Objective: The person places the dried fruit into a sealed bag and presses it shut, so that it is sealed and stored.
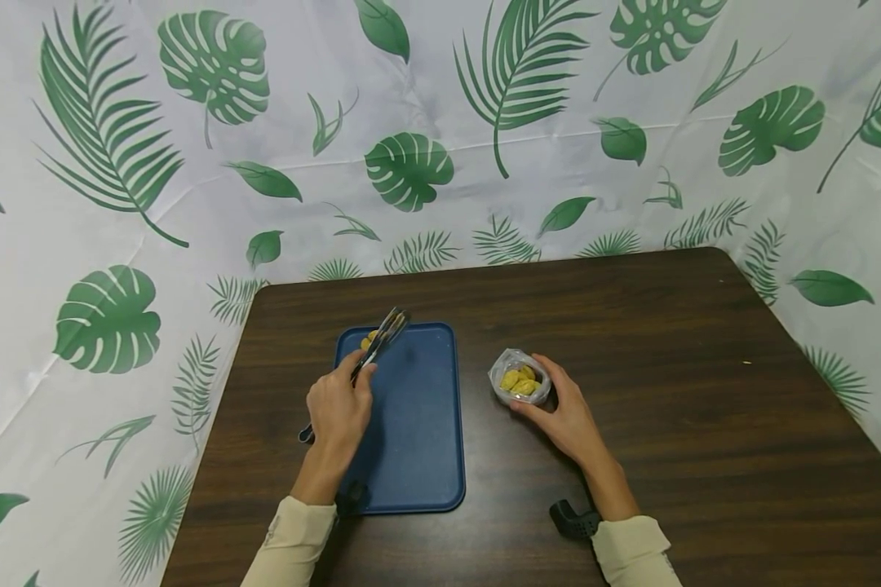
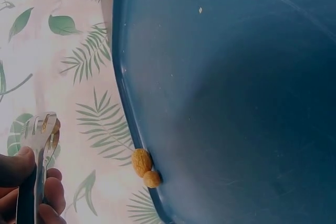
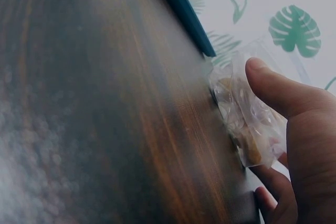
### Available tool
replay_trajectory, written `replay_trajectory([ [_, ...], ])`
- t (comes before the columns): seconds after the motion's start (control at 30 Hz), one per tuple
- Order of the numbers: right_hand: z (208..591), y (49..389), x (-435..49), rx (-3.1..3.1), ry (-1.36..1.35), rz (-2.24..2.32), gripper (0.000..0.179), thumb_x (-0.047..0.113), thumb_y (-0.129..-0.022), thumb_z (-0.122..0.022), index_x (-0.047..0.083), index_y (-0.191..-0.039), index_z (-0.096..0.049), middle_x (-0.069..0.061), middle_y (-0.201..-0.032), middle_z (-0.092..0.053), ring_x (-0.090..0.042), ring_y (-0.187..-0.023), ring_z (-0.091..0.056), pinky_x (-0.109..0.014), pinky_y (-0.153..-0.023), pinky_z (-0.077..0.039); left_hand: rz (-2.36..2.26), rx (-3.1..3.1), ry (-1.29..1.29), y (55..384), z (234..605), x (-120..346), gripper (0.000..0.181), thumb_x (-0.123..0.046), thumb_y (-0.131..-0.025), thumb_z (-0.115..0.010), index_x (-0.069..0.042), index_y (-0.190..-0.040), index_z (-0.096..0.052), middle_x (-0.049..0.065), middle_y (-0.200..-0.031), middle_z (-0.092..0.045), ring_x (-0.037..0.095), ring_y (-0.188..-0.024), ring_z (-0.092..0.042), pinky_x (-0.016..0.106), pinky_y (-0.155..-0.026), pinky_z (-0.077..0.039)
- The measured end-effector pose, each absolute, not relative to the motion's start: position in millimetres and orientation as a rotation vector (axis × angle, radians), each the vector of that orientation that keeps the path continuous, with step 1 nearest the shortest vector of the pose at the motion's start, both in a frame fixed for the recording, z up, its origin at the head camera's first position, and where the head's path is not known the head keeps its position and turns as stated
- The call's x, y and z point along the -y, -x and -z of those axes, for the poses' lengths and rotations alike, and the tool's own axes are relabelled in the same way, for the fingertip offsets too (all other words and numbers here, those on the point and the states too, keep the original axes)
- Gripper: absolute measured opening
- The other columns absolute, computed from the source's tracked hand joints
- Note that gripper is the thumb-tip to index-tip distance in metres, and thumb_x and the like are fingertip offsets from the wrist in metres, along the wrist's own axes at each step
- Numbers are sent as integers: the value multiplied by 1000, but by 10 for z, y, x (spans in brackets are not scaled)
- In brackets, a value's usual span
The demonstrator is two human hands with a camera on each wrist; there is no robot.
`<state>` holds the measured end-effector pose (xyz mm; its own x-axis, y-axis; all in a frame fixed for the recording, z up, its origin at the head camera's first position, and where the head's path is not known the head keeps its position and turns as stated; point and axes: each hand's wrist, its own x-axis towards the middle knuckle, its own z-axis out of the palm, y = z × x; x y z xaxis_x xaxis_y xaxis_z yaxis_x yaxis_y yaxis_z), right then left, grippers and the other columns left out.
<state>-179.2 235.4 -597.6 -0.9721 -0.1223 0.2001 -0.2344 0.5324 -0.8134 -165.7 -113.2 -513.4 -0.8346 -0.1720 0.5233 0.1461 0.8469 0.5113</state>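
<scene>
- Left hand (image 1: pixel 341 408) grips metal tongs (image 1: pixel 391 328) over the blue tray (image 1: pixel 414 432); a brownish piece (image 2: pixel 57 125) shows between their tines, partly hidden.
- Two yellow pieces (image 2: pixel 141 162) lie by the tray's far-left corner, partly covered by the tongs in the head view.
- Right of the tray's right edge, on the table (image 1: pixel 631 318), clear bag (image 1: pixel 509 359) of yellow lumps (image 1: pixel 520 380), lower ones blurred by plastic.
- Right hand (image 1: pixel 571 416) curls around it, some fingers hidden.

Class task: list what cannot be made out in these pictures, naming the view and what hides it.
Head view: any lower pieces in the plastic bag are hidden beneath the top yellow pieces.
Left wrist view: the brown piece in the tongs is partly hidden by their metal tines.
Left wrist view: the tongs' handle ends are cut off by the bottom edge.
Right wrist view: the contents blur behind crinkled plastic, and the right hand covers part of the bag.
</scene>
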Motion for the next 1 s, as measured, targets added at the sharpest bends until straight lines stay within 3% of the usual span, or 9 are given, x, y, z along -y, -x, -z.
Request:
replay_trajectory([
  [1.0,5949,1784,-2351,2661,-289,-1438,86,40,-85,-85,18,-156,-42,-14,-159,-46,-38,-147,-42,-66,-117,-32,762,2426,78,1587,5061,1005,29,-22,-91,-79,-6,-115,-78,14,-77,-77,24,-49,-59,48,-52,-50],
])
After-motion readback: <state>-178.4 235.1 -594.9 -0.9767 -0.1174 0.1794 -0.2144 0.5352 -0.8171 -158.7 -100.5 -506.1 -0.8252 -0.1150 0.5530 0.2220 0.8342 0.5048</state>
